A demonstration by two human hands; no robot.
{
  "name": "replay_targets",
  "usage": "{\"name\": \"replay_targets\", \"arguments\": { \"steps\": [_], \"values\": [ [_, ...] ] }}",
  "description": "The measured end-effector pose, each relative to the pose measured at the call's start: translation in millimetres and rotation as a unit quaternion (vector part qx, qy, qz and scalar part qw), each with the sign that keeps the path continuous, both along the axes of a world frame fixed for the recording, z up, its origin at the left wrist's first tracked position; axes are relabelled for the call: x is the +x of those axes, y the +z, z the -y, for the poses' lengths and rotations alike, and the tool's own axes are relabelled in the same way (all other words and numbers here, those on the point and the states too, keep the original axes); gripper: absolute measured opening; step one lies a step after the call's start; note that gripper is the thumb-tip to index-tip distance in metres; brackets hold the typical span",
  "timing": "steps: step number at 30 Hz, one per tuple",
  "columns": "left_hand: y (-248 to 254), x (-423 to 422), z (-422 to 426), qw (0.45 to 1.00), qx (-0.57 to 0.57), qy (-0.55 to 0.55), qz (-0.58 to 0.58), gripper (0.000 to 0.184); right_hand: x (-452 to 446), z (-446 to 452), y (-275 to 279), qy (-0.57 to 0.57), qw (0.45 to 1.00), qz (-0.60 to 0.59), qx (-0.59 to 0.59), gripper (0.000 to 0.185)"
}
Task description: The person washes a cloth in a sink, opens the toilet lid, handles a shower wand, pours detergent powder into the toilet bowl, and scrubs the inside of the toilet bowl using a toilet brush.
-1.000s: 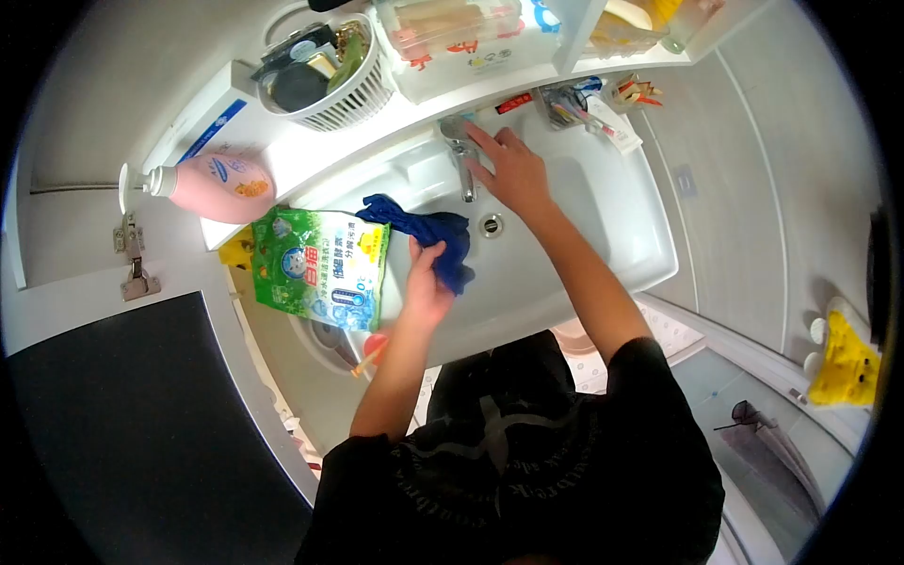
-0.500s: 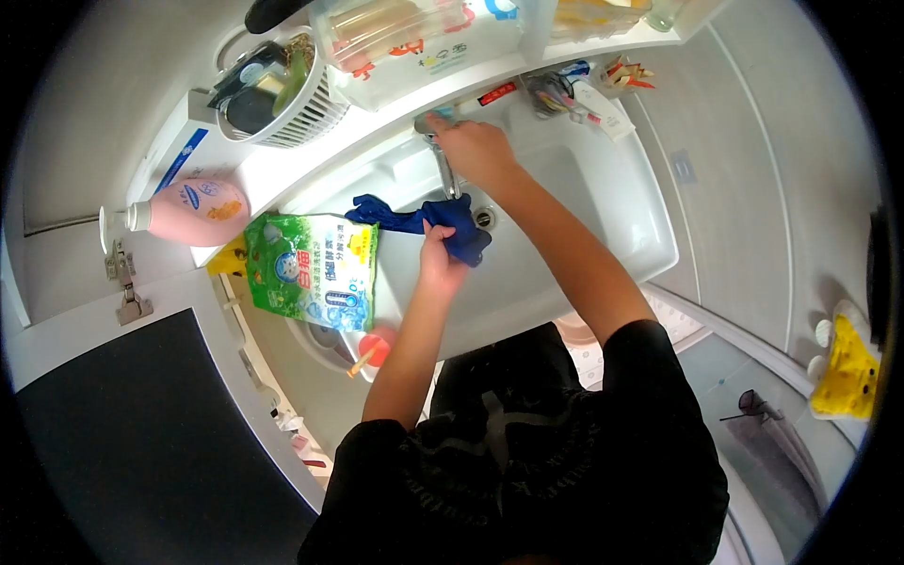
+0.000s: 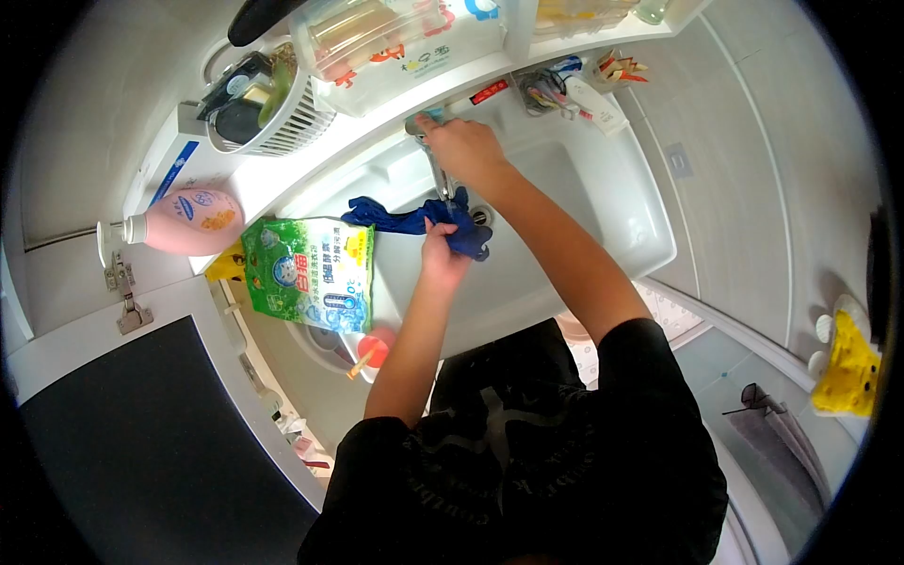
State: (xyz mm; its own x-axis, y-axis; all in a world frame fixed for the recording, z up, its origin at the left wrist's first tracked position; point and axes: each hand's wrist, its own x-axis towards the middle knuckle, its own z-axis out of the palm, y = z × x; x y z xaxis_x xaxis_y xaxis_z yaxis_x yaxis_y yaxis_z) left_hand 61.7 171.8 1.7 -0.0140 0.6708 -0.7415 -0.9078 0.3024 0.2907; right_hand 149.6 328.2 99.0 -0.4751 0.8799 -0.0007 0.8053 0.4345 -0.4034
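At the left of the frame, a pink pump bottle (image 3: 193, 221) leans toward the left edge, with a white basket (image 3: 282, 127) on the shelf above and to its right. Right of the bottle, a green and white printed bag (image 3: 311, 273) lies at the left end of the white sink (image 3: 603, 217).

Near the middle of the frame is a dark blue cloth (image 3: 391, 220), bunched long and narrow, its long axis running from left to right with the right end a little lower. My left hand (image 3: 443, 256) comes up from below, fingers closed around the cloth's right part, so it is the nearer hand.

The faucet (image 3: 439, 177) points down the frame, its spout end directly over the gripped part. Above the cloth, my right hand (image 3: 463, 151) is at the faucet's upper end; its fingertips are partly hidden, so I cannot tell how firmly they close. The drain (image 3: 481, 217) shows just right of the cloth.
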Motion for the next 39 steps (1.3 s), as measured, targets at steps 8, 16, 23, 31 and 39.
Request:
{"name": "replay_targets", "arguments": {
  "steps": [8, 16, 23, 31, 39],
  "values": [
    [-26, -5, 2, 1.0, 0.019, 0.008, 0.006, 0.068, 10, 21, -1, -0.06, 0.974, -0.22, 0.017, 0.035],
    [-17, -12, -4, 0.995, 0.033, -0.027, 0.094, 0.033, 34, 116, -159, -0.363, 0.58, -0.532, -0.5, 0.054],
    [-45, -17, 0, 0.983, 0.031, 0.021, -0.18, 0.044, 1, 139, -143, -0.371, 0.547, -0.576, -0.482, 0.034],
    [-17, -18, 9, 0.996, -0.042, -0.033, -0.071, 0.057, 9, 153, -123, -0.161, 0.875, -0.44, -0.12, 0.022],
    [1, -1, 0, 0.999, -0.032, -0.018, 0.018, 0.04, 22, 176, -121, -0.337, 0.702, -0.594, -0.204, 0.04]
  ]
}}
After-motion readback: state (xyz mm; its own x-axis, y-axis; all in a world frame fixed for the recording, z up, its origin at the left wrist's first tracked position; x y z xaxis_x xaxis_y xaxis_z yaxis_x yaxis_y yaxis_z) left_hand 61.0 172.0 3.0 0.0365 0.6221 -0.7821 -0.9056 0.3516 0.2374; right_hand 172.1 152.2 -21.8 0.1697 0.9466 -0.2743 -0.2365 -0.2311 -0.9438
